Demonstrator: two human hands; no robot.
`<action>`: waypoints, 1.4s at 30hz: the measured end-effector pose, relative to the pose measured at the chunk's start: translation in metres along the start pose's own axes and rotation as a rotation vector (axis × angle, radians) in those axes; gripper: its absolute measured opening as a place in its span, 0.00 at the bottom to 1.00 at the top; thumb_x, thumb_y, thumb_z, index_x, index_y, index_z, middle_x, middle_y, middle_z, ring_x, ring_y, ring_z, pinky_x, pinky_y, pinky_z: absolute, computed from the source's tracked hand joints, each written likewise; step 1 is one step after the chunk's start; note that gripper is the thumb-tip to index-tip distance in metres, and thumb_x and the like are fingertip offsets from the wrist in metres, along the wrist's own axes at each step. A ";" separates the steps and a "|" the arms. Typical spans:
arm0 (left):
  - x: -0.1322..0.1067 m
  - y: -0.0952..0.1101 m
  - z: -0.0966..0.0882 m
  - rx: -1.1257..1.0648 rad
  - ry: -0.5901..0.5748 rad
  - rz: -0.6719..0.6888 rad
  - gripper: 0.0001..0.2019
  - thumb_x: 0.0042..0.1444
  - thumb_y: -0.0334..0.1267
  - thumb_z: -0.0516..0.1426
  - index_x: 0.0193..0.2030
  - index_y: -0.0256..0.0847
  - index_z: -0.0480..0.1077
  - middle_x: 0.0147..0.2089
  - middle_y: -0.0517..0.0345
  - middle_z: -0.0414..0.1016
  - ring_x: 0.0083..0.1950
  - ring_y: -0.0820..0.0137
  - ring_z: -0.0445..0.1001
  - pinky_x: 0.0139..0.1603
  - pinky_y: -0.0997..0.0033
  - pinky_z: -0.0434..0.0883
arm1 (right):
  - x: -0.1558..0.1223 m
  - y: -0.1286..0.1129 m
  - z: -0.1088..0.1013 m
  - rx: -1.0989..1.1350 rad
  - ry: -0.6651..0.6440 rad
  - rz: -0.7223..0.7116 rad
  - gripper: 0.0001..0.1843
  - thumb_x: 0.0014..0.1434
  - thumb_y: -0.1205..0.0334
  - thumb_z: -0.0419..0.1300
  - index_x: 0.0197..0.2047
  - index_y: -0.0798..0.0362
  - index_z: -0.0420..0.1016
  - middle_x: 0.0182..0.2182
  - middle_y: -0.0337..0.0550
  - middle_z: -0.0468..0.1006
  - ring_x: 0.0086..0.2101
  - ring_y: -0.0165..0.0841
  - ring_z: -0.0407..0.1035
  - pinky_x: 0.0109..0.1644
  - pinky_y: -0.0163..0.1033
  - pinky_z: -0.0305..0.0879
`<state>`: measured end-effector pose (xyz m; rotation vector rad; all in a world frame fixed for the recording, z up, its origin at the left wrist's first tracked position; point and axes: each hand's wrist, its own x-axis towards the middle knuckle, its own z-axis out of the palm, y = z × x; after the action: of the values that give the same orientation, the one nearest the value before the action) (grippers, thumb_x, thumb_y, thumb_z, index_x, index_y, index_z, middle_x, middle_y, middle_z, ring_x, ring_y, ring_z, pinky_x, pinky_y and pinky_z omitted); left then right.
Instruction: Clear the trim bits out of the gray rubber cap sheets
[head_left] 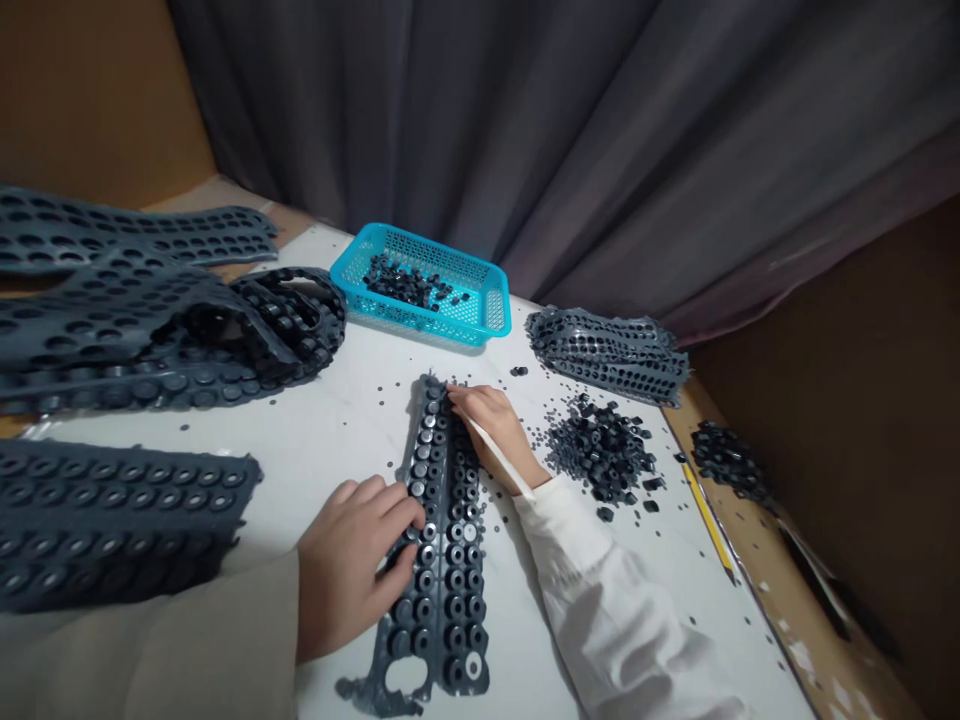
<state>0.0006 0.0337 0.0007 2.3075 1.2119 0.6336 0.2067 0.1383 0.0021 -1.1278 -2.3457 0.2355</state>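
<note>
no legible text or labels

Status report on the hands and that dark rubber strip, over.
Left hand pressing dark grey rubber strip of rings. Right hand holds thin white stick at strip's far end. Pile of loose black rings lies apart, right.

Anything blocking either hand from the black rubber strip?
Nothing visible. The left hand rests on the rubber strip; the right hand, holding a white stick, touches its far end.
</note>
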 end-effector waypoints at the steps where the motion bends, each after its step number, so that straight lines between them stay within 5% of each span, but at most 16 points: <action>1: 0.000 0.000 0.000 0.001 0.009 -0.004 0.07 0.52 0.29 0.50 0.36 0.43 0.64 0.35 0.59 0.68 0.38 0.65 0.63 0.38 0.63 0.58 | -0.001 0.000 0.000 -0.016 0.023 0.010 0.11 0.65 0.64 0.48 0.46 0.51 0.70 0.49 0.46 0.75 0.45 0.37 0.68 0.50 0.46 0.63; 13: 0.001 0.004 0.001 0.016 0.031 -0.007 0.07 0.53 0.29 0.49 0.35 0.43 0.65 0.35 0.59 0.68 0.37 0.65 0.64 0.37 0.64 0.58 | -0.003 0.014 -0.008 -0.027 0.224 0.272 0.11 0.64 0.62 0.47 0.44 0.53 0.69 0.37 0.50 0.76 0.38 0.39 0.70 0.43 0.43 0.65; 23: 0.000 0.006 0.001 0.005 0.040 -0.021 0.07 0.52 0.29 0.49 0.35 0.43 0.65 0.35 0.59 0.68 0.38 0.65 0.64 0.37 0.64 0.58 | -0.005 0.015 -0.053 -0.141 0.067 0.542 0.07 0.56 0.66 0.53 0.29 0.53 0.70 0.19 0.42 0.72 0.23 0.35 0.66 0.28 0.36 0.57; 30: 0.001 0.005 0.001 0.019 0.060 0.001 0.07 0.52 0.29 0.49 0.34 0.43 0.65 0.34 0.58 0.68 0.37 0.65 0.64 0.37 0.65 0.59 | 0.007 -0.006 -0.017 0.364 0.171 0.342 0.10 0.60 0.57 0.55 0.39 0.53 0.74 0.35 0.45 0.79 0.36 0.35 0.73 0.39 0.38 0.67; 35: 0.001 0.004 0.001 0.022 0.048 0.003 0.07 0.51 0.29 0.50 0.34 0.43 0.65 0.34 0.59 0.68 0.37 0.65 0.63 0.37 0.64 0.58 | 0.005 -0.002 0.006 0.375 0.125 0.296 0.09 0.60 0.58 0.57 0.40 0.51 0.76 0.37 0.44 0.79 0.39 0.36 0.73 0.44 0.41 0.68; 42: 0.002 0.006 -0.001 0.013 0.034 -0.004 0.06 0.51 0.28 0.50 0.34 0.43 0.65 0.34 0.59 0.67 0.37 0.65 0.62 0.38 0.64 0.56 | 0.005 -0.002 0.002 0.298 0.121 0.199 0.08 0.61 0.60 0.56 0.40 0.51 0.75 0.37 0.45 0.78 0.40 0.36 0.71 0.46 0.43 0.67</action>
<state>0.0048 0.0323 0.0049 2.3130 1.2393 0.6685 0.2021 0.1406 0.0033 -1.1888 -2.0122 0.5525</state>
